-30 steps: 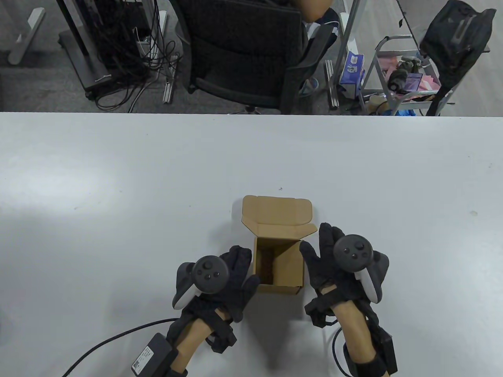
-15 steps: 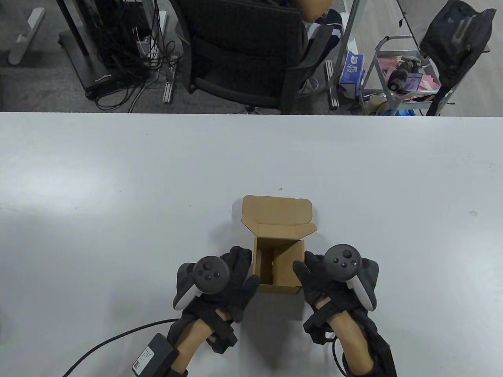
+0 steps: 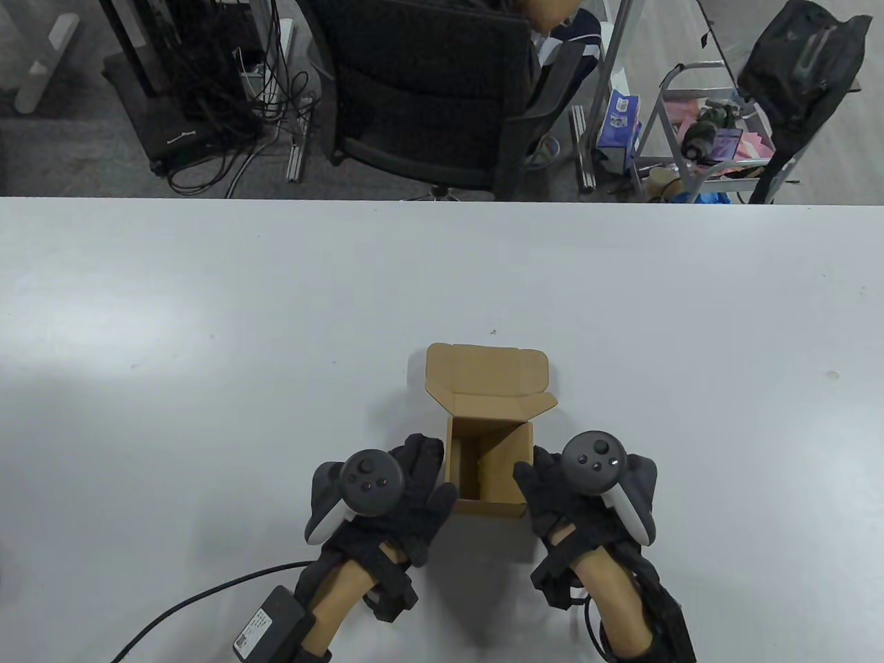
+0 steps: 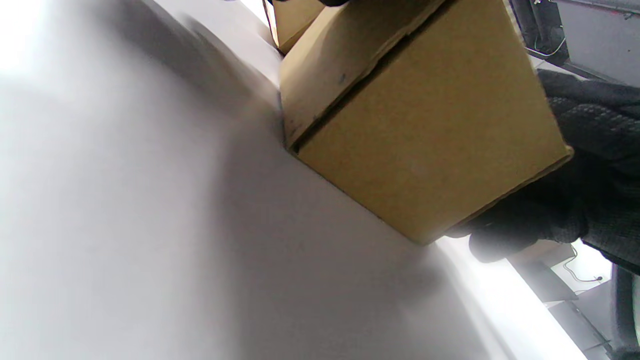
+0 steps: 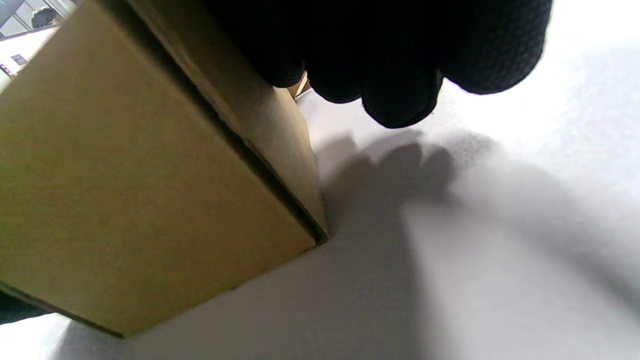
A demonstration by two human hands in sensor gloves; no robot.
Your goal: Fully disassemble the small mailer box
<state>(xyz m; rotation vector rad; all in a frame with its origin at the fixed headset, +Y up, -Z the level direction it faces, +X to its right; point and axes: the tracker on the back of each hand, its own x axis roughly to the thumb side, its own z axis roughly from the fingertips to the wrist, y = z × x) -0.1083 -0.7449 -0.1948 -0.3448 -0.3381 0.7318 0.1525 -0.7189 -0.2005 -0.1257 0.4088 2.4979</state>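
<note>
Open box sits near table edge, lid flap up at far side. Left hand presses its left wall; right hand presses right wall, thumb over rim.

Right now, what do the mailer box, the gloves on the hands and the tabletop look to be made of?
Mailer box: brown cardboard, matte; a layered cut edge shows in the left wrist view, probably corrugated.
Gloves on the left hand and right hand: black knitted fabric, with a visible weave in the wrist views.
Table: smooth white surface with soft glare, likely laminate; cannot say for sure.
</note>
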